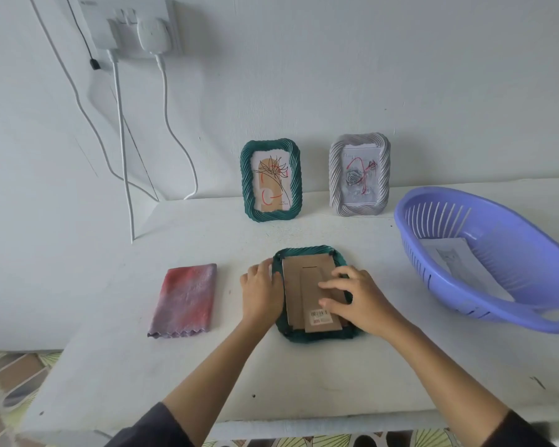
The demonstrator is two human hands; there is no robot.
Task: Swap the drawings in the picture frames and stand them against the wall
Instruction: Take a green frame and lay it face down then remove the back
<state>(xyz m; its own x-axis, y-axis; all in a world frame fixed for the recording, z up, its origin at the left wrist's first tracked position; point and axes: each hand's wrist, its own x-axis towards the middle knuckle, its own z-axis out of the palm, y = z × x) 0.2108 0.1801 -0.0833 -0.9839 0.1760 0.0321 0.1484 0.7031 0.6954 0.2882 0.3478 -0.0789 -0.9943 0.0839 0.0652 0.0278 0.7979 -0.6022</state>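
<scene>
A green rope-edged frame (307, 253) lies face down on the white table, its brown cardboard back (299, 285) with a folded stand and barcode sticker facing up. My left hand (261, 293) grips the frame's left edge. My right hand (357, 300) rests on the cardboard back near the right edge, fingers curled against it. A second green frame (271, 179) with a line drawing of a flower and a grey frame (359, 174) with a rose drawing stand upright against the wall behind.
A purple slotted basket (497, 262) holding sheets of paper sits at the right. A folded red and purple cloth (186, 300) lies to the left. Plugs and white cables (123, 150) hang down the wall at the back left. The table's front edge (271, 421) is close to me.
</scene>
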